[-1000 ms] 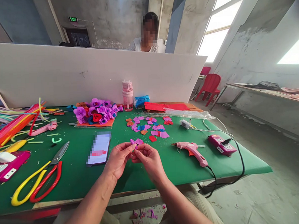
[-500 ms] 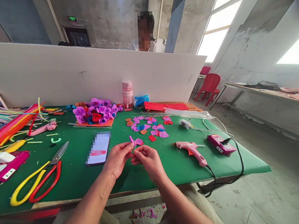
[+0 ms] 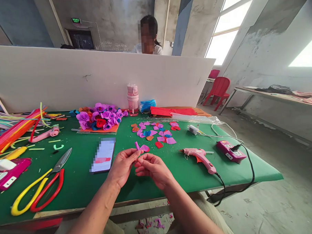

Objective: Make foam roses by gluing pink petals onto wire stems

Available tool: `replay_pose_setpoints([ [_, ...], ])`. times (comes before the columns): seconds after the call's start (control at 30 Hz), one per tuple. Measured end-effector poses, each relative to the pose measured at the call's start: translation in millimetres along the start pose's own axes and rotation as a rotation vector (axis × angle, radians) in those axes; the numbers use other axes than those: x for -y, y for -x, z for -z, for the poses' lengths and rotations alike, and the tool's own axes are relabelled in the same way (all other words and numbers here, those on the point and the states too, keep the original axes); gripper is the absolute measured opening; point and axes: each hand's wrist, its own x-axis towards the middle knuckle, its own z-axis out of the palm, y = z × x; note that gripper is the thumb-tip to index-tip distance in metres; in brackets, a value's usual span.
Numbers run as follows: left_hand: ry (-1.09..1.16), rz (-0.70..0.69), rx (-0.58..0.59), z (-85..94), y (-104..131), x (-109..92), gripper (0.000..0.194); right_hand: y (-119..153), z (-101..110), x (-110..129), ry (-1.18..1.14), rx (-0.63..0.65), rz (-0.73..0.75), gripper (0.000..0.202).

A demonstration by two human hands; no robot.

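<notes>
Green worktop [image 3: 174, 178], bare felt near its front edge. Left hand [image 3: 123, 165] & right hand [image 3: 153, 169] meet above it, fingers [image 3: 137, 153] pinched shut on a small purple rolled petal [image 3: 137, 145], upright, btwn phone [image 3: 104, 154] & pink glue gun [image 3: 199, 156].
</notes>
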Motion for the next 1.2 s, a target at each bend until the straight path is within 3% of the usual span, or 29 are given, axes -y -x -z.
replay_pose_setpoints([
  [0.27,-0.078,-0.041,0.010,4.7,-1,-1,0.019,0,12,21,0.266,-0.119,0.144,0.031],
  [0.57,-0.259,-0.117,0.016,0.4,3,-1,0.020,0,14,24,0.212,-0.215,0.227,0.029],
  [0.67,-0.336,-0.137,-0.001,-1.1,4,0,0.022,2,12,26,0.184,-0.208,0.222,0.029],
  [0.87,-0.527,-0.164,-0.049,-4.7,5,3,0.022,4,7,24,0.255,-0.066,0.252,0.025],
  [1.0,-0.673,-0.181,-0.117,-8.9,7,5,0.022,2,6,19,0.272,-0.101,0.273,0.025],
  [1.07,-0.649,-0.154,-0.082,-9.8,7,5,0.020,1,8,20,0.270,-0.134,0.278,0.024],
  [1.2,-0.444,0.011,0.111,-6.9,9,1,0.028,0,16,26,0.232,-0.194,0.264,0.023],
])
